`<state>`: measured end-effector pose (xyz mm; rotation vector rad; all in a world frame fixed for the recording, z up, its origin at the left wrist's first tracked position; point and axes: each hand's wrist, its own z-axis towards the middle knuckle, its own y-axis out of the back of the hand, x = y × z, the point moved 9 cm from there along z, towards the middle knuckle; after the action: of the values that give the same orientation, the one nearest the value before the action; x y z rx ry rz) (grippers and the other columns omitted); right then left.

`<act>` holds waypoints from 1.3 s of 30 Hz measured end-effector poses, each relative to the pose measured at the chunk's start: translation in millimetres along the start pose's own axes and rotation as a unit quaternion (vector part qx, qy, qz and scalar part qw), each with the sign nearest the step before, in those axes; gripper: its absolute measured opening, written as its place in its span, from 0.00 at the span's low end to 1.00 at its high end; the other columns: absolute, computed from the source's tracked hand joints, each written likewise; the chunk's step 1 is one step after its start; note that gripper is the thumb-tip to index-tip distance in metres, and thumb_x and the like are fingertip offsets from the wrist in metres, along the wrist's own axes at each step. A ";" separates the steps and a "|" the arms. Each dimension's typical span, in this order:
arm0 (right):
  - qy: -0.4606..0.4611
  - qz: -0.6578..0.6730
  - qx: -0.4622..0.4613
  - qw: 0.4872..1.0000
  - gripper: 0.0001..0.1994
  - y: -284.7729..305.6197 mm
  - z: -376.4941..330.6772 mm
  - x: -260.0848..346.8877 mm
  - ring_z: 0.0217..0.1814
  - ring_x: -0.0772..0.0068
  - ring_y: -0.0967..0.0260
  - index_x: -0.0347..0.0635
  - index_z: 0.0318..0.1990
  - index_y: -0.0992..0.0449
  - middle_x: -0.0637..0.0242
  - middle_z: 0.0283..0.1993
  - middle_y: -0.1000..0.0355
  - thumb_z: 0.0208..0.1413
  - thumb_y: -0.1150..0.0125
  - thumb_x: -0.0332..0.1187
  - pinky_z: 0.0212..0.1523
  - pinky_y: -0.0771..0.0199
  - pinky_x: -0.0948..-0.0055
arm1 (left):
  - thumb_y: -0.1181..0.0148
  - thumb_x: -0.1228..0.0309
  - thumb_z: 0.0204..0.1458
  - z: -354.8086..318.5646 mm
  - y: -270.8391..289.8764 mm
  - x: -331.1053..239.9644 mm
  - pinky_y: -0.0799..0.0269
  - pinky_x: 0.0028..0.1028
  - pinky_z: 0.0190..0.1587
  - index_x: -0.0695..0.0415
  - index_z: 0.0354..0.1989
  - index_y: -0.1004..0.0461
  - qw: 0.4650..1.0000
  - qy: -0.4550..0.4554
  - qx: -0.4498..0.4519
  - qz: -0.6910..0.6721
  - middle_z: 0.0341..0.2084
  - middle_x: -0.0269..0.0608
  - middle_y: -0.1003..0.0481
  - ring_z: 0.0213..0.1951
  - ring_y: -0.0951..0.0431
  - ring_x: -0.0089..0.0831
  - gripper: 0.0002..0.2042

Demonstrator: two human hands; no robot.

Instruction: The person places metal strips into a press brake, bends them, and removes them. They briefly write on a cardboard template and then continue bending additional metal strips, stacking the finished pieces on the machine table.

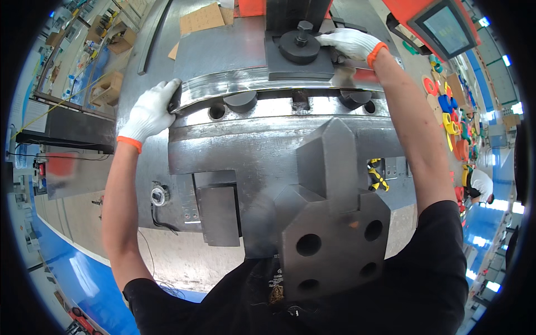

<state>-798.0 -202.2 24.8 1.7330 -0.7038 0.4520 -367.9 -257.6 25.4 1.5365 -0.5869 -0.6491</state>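
A long, shiny silver metal bar [240, 81] lies crosswise in front of the dark, round, bolt-topped metal disc [295, 50].

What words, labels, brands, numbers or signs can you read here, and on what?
None can be read.
Black shirt: small white print on the front, too small and blurred.
Screen in the orange housing: display too faint to make out.
Brown cardboard at the top: possible faint marks, unreadable.
Background shelves and signs, if any text there: too small and distorted.
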 end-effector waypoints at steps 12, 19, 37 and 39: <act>0.036 -0.162 0.067 0.984 0.54 3.7 -104.9 -10.3 0.73 0.46 0.31 0.42 0.75 0.34 0.49 0.72 0.30 0.47 0.30 0.70 0.72 0.31 0.57 | 0.42 0.83 0.49 7.1 1.4 -44.5 0.25 0.48 0.56 0.53 0.66 0.29 0.998 0.059 -0.029 0.012 0.49 0.55 0.22 0.54 0.21 0.57 0.31; 0.115 -0.264 -0.086 0.954 0.55 -18.3 -122.2 -23.1 0.68 0.36 0.34 0.42 0.72 0.32 0.44 0.63 0.30 0.39 0.25 0.68 0.70 0.34 0.46 | 0.42 0.82 0.49 27.8 6.6 -53.6 0.24 0.48 0.56 0.53 0.64 0.28 0.996 0.067 -0.039 0.032 0.48 0.56 0.22 0.53 0.21 0.58 0.30; 0.167 -0.077 -0.124 0.975 0.43 -1.7 -111.7 -24.7 0.67 0.43 0.30 0.41 0.68 0.27 0.46 0.60 0.24 0.53 0.32 0.65 0.70 0.32 0.53 | 0.37 0.80 0.46 33.2 -13.5 -64.7 0.23 0.48 0.57 0.54 0.66 0.30 0.995 0.101 0.003 0.027 0.52 0.55 0.22 0.53 0.20 0.58 0.33; 0.141 -0.107 -0.186 0.967 0.39 -12.1 -94.2 -12.7 0.58 0.42 0.22 0.36 0.64 0.25 0.46 0.54 0.21 0.58 0.35 0.63 0.63 0.25 0.55 | 0.37 0.79 0.46 35.7 -6.7 -69.8 0.23 0.47 0.57 0.54 0.67 0.30 0.995 0.091 0.012 0.030 0.53 0.55 0.23 0.54 0.20 0.58 0.33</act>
<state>-793.9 -106.8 33.6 1.3381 -0.3629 0.3795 -442.6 -233.1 21.4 1.5758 -0.5021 -0.4517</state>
